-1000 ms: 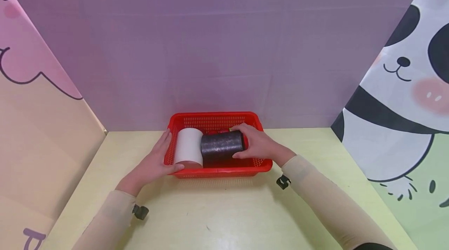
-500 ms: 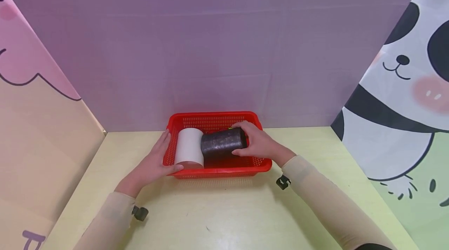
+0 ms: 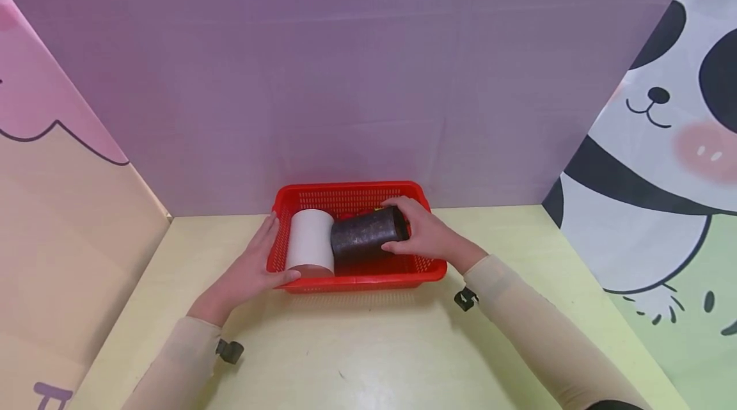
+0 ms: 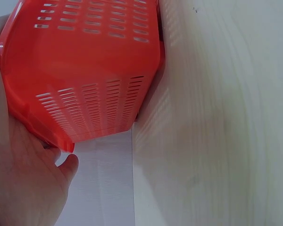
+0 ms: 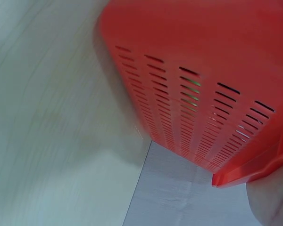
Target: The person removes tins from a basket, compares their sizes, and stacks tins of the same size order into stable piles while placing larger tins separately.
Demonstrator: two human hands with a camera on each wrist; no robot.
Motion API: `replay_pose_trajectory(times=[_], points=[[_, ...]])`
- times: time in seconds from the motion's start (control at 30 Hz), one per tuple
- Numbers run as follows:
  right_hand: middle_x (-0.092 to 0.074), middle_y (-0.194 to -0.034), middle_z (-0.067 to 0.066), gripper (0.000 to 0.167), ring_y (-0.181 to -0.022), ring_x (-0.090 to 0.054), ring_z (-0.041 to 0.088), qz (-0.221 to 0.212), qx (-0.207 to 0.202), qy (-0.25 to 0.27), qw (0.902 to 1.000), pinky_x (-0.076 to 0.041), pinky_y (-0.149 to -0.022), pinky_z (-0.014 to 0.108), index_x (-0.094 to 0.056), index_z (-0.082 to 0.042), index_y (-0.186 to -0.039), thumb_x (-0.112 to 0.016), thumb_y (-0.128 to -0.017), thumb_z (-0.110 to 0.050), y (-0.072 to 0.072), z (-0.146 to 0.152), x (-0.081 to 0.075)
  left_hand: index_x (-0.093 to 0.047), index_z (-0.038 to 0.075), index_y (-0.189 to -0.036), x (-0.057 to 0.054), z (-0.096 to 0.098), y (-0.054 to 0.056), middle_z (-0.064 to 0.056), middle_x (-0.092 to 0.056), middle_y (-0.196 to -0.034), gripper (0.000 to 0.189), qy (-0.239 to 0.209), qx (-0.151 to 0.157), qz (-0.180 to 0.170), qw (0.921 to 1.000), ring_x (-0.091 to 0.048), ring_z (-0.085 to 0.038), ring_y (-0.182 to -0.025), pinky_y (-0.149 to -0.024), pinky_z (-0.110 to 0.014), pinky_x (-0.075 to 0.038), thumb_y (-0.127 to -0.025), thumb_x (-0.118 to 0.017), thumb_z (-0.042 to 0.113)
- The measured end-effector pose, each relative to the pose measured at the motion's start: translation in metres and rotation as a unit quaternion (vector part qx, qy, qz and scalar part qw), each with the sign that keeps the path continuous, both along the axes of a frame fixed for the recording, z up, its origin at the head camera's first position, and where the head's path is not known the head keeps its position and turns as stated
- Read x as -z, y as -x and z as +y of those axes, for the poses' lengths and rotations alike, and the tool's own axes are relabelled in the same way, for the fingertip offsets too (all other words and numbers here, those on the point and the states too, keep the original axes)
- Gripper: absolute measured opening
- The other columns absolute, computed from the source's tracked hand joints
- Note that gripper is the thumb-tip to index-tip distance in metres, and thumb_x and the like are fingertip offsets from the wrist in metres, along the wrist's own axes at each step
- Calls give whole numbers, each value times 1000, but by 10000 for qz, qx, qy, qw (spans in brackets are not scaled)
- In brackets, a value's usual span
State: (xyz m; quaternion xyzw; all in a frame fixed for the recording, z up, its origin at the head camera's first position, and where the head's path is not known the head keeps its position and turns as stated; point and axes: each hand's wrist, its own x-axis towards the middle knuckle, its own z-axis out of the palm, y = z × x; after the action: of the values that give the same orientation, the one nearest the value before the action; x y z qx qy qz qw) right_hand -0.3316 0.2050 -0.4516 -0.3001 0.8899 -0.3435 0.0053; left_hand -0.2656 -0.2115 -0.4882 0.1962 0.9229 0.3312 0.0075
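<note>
A red plastic basket (image 3: 357,280) stands on the table against the back wall. My left hand (image 3: 250,272) rests at its left side, fingers straight along the rim and thumb over the front edge. In the left wrist view that hand (image 4: 30,181) lies along the basket's rim. A white cylinder (image 3: 311,240) with a brownish front end lies in the left part. To its right a dark metallic cylinder (image 3: 364,234) lies tilted, its right end higher. My right hand (image 3: 423,234) grips that end, thumb in front, fingers behind.
Behind the dark cylinder, small red things (image 3: 347,215) and a yellow-green bit (image 3: 378,208) show in the basket. A purple wall (image 3: 357,77) rises close behind the basket. Printed panels, one with a panda (image 3: 656,205), flank the pale wooden table (image 3: 368,352).
The dark cylinder's right end has risen and shifted slightly right in my right hand, tilting it and exposing its end. My left hand has stayed at the basket's left rim.
</note>
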Motion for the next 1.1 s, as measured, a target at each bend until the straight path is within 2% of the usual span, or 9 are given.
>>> replay_pose_trajectory(times=[0.1, 0.23, 0.4, 0.53, 0.77, 0.9, 1.1], points=[[-53, -152, 1, 93, -136, -52, 24, -79, 45, 124, 9999, -61, -104, 50, -48, -13, -160, -95, -84, -39, 0, 1, 1, -5, 10, -179, 0, 0, 0, -10, 1, -186, 130, -4, -17, -42, 10000, -5, -39, -170, -119, -67, -44, -90, -84, 63], [-53, -153, 2, 92, -136, -54, 27, -146, 111, 319, 9993, -59, -108, 53, -47, -13, -161, -95, -86, -38, 4, 3, 3, -5, 9, -178, 3, -1, 4, -10, 1, -186, 129, -84, 23, -24, 10000, -4, -39, -170, -123, -67, -41, -91, -83, 64], [-47, -165, 5, 95, -148, -47, 33, -172, 214, 455, 9986, -46, -119, 67, -43, -17, -168, -92, -90, -41, 7, 8, 5, -6, 8, -178, 10, -2, 8, -11, 1, -186, 129, -178, 73, -42, 9998, -4, -40, -170, -125, -68, -37, -91, -82, 64], [-41, -172, 7, 98, -156, -40, 38, -141, 408, 447, 9981, -43, -118, 73, -38, -23, -173, -90, -91, -41, 7, 9, 4, -6, 7, -178, 10, -2, 9, -11, 1, -186, 129, -211, 61, -58, 9997, -4, -40, -170, -125, -67, -37, -91, -82, 64], [-41, -172, 9, 92, -150, -46, 38, -167, 794, 955, 9921, -54, -111, 65, -38, -25, -173, -87, -95, -30, -3, 2, -6, -7, 7, -178, 8, -1, 9, -12, 0, -186, 129, -203, 35, -107, 9997, -5, -41, -170, -123, -67, -40, -91, -83, 62], [-40, -173, 9, 86, -154, -41, 37, 125, 882, 1180, 9890, -50, -115, 66, -43, -22, -171, -84, -96, -27, -6, -1, -13, -7, 7, -178, 8, -1, 10, -11, 0, -186, 128, -225, 23, -83, 9997, -6, -40, -170, -121, -67, -44, -91, -84, 61], [-40, -172, 10, 86, -154, -40, 37, 355, 900, 1164, 9885, -50, -115, 67, -44, -24, -171, -85, -95, -26, -9, 3, -26, -6, 9, -179, 10, -1, 9, -11, 0, -186, 129, -260, -15, -106, 9996, -5, -40, -170, -120, -67, -43, -90, -84, 62]])
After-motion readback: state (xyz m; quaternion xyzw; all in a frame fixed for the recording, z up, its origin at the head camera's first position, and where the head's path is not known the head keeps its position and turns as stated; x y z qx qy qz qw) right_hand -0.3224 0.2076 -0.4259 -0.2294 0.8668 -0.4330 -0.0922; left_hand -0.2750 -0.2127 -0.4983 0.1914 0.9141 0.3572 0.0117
